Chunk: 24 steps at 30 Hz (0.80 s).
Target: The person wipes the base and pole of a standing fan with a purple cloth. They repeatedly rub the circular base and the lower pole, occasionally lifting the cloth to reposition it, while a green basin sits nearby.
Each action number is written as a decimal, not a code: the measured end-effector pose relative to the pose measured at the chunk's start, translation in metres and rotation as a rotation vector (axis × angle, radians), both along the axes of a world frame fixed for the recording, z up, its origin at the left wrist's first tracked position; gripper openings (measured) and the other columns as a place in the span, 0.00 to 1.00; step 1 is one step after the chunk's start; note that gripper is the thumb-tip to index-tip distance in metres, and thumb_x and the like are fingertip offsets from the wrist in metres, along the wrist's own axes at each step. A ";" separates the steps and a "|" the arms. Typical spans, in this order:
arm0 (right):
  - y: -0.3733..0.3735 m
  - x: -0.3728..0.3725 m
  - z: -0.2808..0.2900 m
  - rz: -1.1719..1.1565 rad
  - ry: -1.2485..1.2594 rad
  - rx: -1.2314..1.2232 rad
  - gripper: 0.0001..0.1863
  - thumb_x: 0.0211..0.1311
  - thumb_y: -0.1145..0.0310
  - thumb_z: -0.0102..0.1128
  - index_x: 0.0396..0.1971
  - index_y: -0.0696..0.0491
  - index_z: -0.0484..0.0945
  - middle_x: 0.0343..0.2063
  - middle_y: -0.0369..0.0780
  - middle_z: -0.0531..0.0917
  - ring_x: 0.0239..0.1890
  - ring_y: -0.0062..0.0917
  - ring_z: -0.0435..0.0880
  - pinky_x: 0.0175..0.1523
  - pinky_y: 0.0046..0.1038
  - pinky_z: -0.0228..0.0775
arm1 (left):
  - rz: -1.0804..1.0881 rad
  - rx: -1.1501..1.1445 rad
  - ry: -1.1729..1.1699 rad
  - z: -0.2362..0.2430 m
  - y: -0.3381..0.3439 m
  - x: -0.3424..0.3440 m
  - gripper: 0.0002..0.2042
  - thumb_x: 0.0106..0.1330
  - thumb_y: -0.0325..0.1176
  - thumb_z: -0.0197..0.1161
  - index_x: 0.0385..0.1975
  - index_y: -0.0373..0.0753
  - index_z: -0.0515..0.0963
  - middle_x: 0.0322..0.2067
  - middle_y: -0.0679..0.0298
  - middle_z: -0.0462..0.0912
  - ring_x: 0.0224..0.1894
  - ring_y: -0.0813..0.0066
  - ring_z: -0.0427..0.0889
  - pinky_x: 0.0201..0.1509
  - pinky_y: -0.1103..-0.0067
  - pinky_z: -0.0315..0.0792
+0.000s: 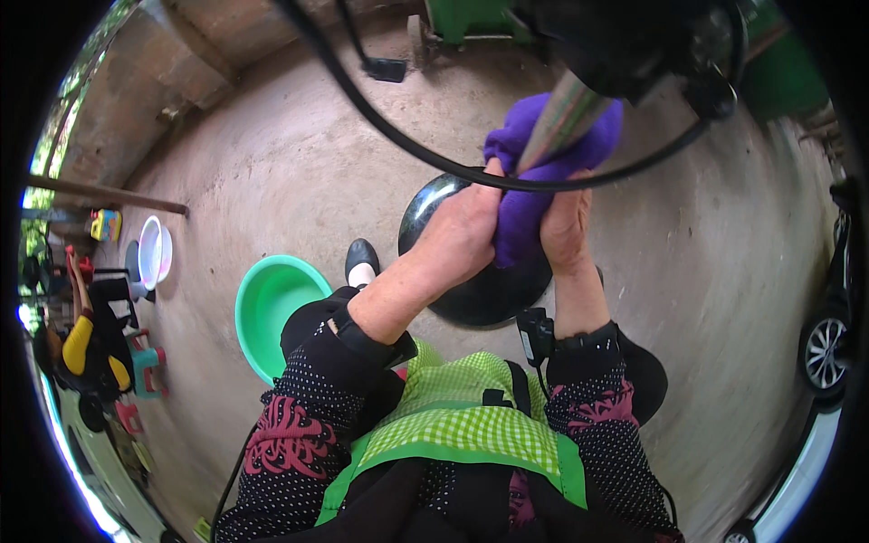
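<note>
Both arms reach forward over a black glossy round thing (489, 294) low between my knees. My left hand (462, 231) is closed on a purple cloth (520, 222), knuckles up. At the cloth's right side my right hand (566, 226) grips it too, thumb upward. The cloth loops around a slanting pale pole (563, 118) and hangs down between my hands. The pole's upper end meets a dark, blurred part (625, 45); its lower end is hidden by the cloth. A thick black cable (380, 122) curves in front of the cloth and hands.
A green basin (281, 312) stands on the concrete floor by my left leg. Farther left are a white basin (156, 252), small stools (147, 366) and a seated person (81, 348). A car wheel (826, 353) is at the far right. Green bins (480, 23) stand ahead.
</note>
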State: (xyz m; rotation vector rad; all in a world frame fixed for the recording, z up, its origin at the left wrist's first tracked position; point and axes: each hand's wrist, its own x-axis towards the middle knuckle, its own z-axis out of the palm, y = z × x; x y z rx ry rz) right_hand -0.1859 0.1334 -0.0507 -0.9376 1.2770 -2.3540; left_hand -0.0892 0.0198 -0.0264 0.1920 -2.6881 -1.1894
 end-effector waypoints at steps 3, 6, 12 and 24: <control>0.003 -0.005 -0.009 -0.094 -0.074 0.084 0.30 0.77 0.44 0.43 0.61 0.55 0.70 0.53 0.38 0.79 0.56 0.21 0.75 0.62 0.25 0.66 | 0.004 0.045 -0.066 0.003 0.003 -0.002 0.31 0.59 0.21 0.59 0.63 0.33 0.56 0.40 0.35 0.79 0.46 0.35 0.79 0.47 0.56 0.73; 0.005 -0.013 -0.032 -0.152 -0.136 0.184 0.27 0.79 0.49 0.40 0.61 0.56 0.70 0.52 0.38 0.79 0.55 0.22 0.76 0.61 0.24 0.65 | 0.046 0.065 -0.110 0.005 0.003 -0.004 0.36 0.59 0.22 0.59 0.68 0.33 0.52 0.40 0.35 0.79 0.46 0.35 0.79 0.48 0.56 0.73; 0.015 -0.008 -0.108 -0.171 -0.107 0.514 0.25 0.80 0.55 0.37 0.60 0.58 0.73 0.51 0.45 0.78 0.55 0.35 0.75 0.65 0.32 0.61 | 0.047 0.099 -0.107 0.007 0.004 -0.002 0.38 0.58 0.25 0.60 0.70 0.29 0.53 0.48 0.35 0.77 0.54 0.39 0.77 0.56 0.62 0.73; 0.039 0.017 -0.162 0.007 -0.262 0.554 0.26 0.55 0.69 0.58 0.57 0.54 0.78 0.57 0.41 0.74 0.60 0.31 0.72 0.69 0.30 0.59 | 0.045 0.091 0.046 -0.010 0.004 -0.011 0.24 0.66 0.34 0.66 0.58 0.37 0.65 0.38 0.48 0.82 0.40 0.44 0.82 0.38 0.63 0.75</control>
